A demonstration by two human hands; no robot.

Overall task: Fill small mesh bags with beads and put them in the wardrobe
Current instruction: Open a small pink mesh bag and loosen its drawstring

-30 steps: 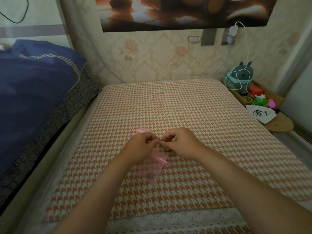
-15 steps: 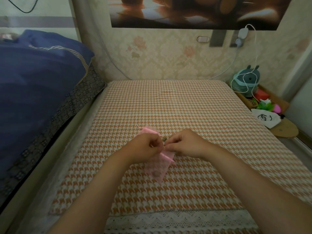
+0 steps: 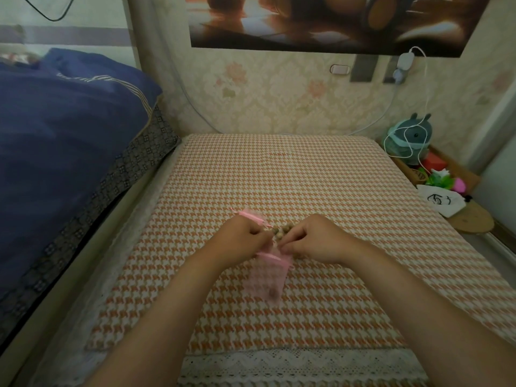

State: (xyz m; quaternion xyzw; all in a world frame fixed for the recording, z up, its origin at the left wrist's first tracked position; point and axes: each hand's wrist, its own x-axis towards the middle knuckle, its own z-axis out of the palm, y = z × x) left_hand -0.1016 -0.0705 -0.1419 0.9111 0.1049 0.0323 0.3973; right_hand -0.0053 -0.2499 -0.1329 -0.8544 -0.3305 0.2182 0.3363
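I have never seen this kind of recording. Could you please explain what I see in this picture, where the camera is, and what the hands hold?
There is no machine here. A person wears the camera on the head, so it looks down at their own arms. The left hand and right hand pinch the mouth of a pink mesh bag, which lies on an orange checked cover. Small brown beads lie beyond the fingers, and more pink mesh shows behind the left hand.
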